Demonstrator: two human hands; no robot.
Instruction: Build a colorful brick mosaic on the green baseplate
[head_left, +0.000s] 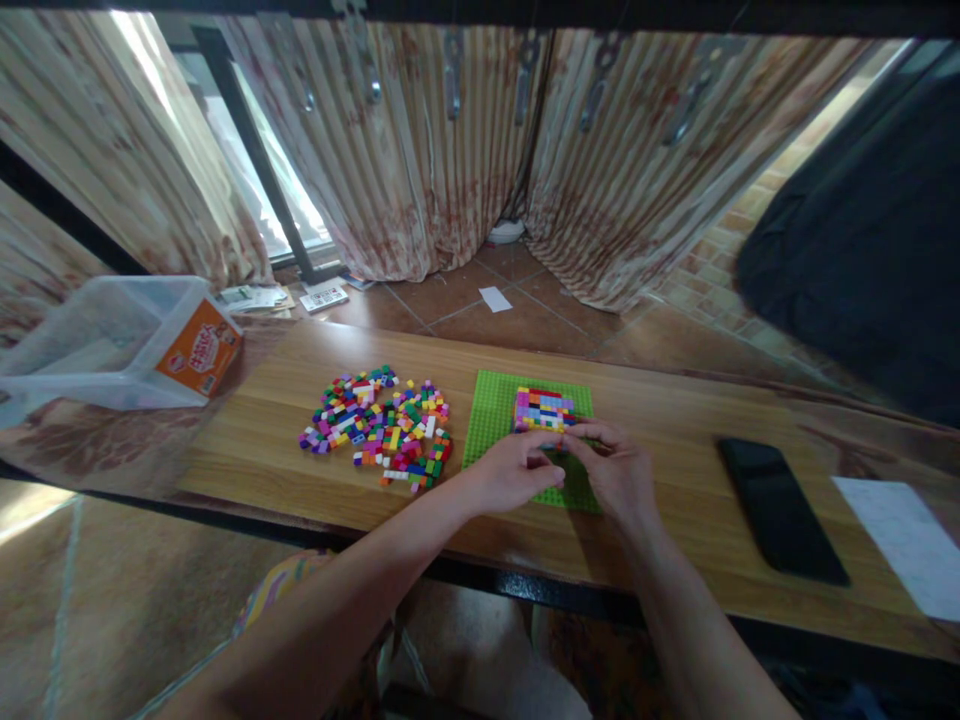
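A block of multicoloured toy bricks point(541, 408) is built up on a green studded baseplate point(491, 410). At the near side of this block, my left hand point(517, 472) has its index finger stretched to the front edge, with the thumb bent beneath. My right hand point(621, 468) comes in from the right, thumb and fingers pinched together at the same edge. The fingertips of both hands nearly meet there. Whatever small piece lies between them is hidden by the fingers.
Loose toy bricks point(394, 425) lie in a spread pile left of the baseplate on the wooden table point(255, 440). A clear plastic bin point(112, 340) with an orange label stands at far left. On the right are a black phone point(782, 508) and a white paper sheet point(904, 540).
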